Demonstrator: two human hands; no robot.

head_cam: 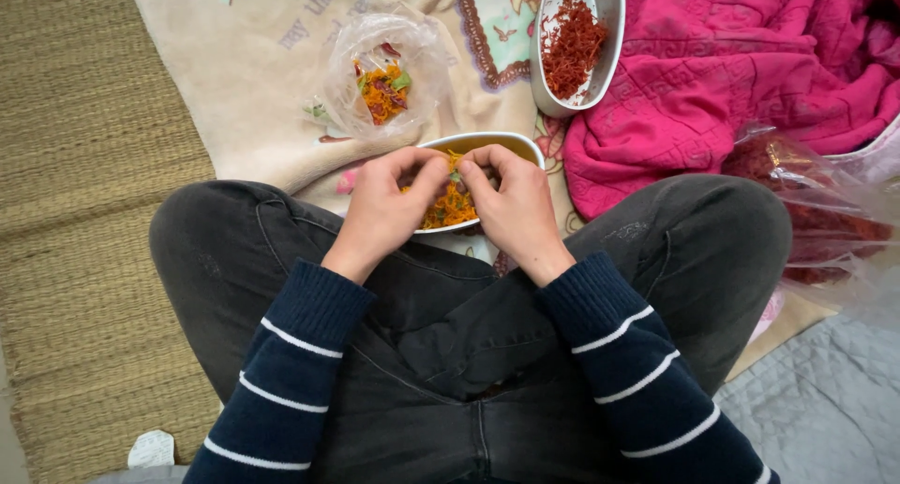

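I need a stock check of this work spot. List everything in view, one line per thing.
near bowl: one, white, oval, holds orange-yellow strands, in front of the crossed legs, under both hands
far bowl: one, white, oval, holds dark red threads, top centre
small plastic bag: one, clear, orange and green scraps inside, left of the far bowl
large plastic bag: one, clear, dark red contents, right edge
blanket: one, beige, printed, under the bowls
pink cloth: one, crumpled, top right
woven mat: one, straw-coloured, left
left hand: fingers pinched over the near bowl
right hand: fingers pinched beside the left
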